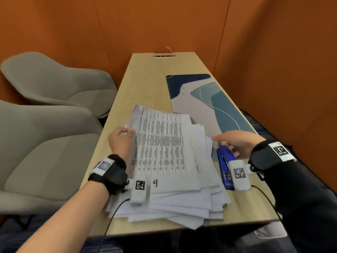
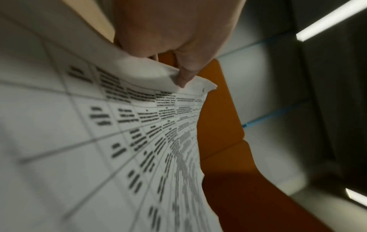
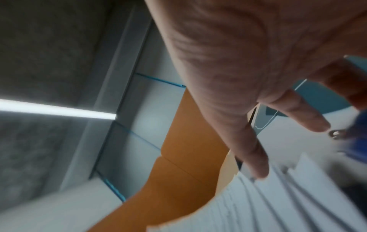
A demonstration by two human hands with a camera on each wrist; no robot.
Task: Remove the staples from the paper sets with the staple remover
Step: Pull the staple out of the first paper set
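Note:
A messy stack of white papers [image 1: 182,207] lies on the wooden table [image 1: 145,79]. On top lies a printed paper set [image 1: 160,143] with a table of text, marked "4". My left hand [image 1: 127,132] pinches this set's left edge and lifts it a little; in the left wrist view the thumb [image 2: 184,75] presses on the curled sheet [image 2: 99,141]. A blue stapler-shaped tool [image 1: 225,161] lies just right of the stack. My right hand [image 1: 224,141] hovers over its far end with fingers [image 3: 256,157] straight and spread, holding nothing. The tool [image 3: 355,138] shows blurred beside the paper edges [image 3: 278,204].
A blue and teal desk mat [image 1: 209,99] covers the table's right rear. Two grey chairs [image 1: 45,143] stand close on the left. Orange walls [image 1: 273,52] enclose the table. A socket strip [image 1: 165,56] sits at the far end. Cables run from both wrists.

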